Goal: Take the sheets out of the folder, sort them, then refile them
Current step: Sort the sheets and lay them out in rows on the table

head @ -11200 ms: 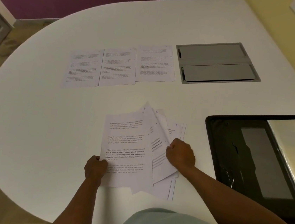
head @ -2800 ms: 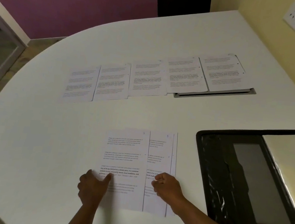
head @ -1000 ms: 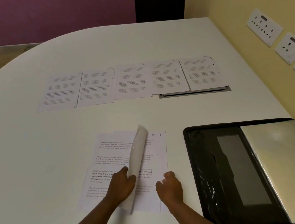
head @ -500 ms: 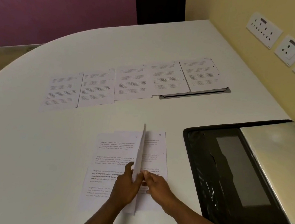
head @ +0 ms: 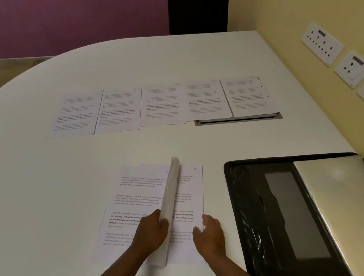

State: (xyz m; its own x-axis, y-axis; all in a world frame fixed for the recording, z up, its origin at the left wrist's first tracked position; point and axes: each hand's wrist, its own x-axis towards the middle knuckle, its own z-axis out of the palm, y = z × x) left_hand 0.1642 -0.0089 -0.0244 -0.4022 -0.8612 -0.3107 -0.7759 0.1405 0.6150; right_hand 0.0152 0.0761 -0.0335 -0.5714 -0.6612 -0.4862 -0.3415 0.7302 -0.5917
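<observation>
Your left hand [head: 152,229] pinches one lifted sheet [head: 168,204] by its lower edge, standing it on end over the near stack [head: 132,202] on the tabletop [head: 34,189]. Your right hand [head: 209,235] rests with relaxed fingers on the stack's right sheet [head: 189,191], holding nothing. Five sorted sheets [head: 162,103] lie in a row farther back; the open folder [head: 281,217] sits to your right. The paper looks light, limp and likely slippery, so grip near a corner or edge and press the sheets beneath to keep them from sliding.
</observation>
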